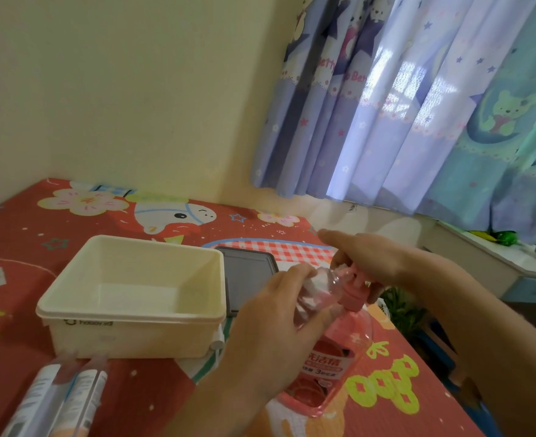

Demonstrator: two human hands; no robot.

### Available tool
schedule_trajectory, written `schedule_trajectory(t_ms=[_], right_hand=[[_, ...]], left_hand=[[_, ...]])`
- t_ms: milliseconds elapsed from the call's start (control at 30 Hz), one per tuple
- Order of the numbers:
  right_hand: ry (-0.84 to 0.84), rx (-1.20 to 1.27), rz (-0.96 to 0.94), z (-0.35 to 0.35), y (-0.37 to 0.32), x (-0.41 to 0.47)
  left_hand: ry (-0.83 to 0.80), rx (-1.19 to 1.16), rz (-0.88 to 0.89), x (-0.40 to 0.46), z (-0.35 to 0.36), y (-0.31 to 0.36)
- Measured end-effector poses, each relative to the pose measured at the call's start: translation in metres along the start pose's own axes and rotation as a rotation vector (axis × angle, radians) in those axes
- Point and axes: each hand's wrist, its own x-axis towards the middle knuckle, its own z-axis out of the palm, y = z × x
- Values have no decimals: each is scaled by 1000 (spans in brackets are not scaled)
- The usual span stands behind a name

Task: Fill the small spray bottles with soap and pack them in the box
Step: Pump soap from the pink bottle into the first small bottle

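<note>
Your left hand (279,313) is curled around a small clear spray bottle (315,288), holding it tipped so its open top points at the pink pump (355,287) of the big soap bottle (333,364). Your right hand (367,260) sits on top of that pump, with the first finger stretched out straight toward the far edge of the table and the other fingers bent down around the pump head. The soap bottle is pink and see-through with a pink label, and it stands on the table near the right edge, close to you. The little bottle touches the pump spout, or is just beside it; the blur makes it hard to tell which. The table has a red mat (33,241) with flowers, stars and cartoon shapes on it. The cream plastic box (134,301) sits in the middle of the table toward the left, with its top open. Just behind the box, on its right side, lies a dark grey flat lid (249,263). A small white pump piece (217,340) lies by the near right corner of the box. At the near left corner of the table two white tubes with clear caps (61,395) lie side by side, pointing at the box. Behind the table is a pale yellow wall (134,89), and a purple and blue cartoon curtain (418,105) hangs on the right.
</note>
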Motion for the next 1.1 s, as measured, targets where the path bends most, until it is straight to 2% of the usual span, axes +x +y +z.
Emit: schedule_trajectory(t_ms=[267, 467, 600, 733, 933, 1100], right_hand=[[132, -64, -82, 13, 6, 11], [16, -8, -30, 1, 2, 4], [97, 8, -110, 7, 6, 11], [153, -31, -97, 14, 8, 13], [-13, 11, -7, -1, -1, -1], [37, -15, -9, 6, 1, 7]], left_hand=[[-9, -21, -3, 1, 0, -4], [-30, -26, -7, 2, -4, 2], [-32, -25, 1, 3, -2, -1], [-46, -6, -25, 2, -2, -5], [-62, -52, -41, 0, -5, 3], [-57, -47, -20, 3, -2, -4]])
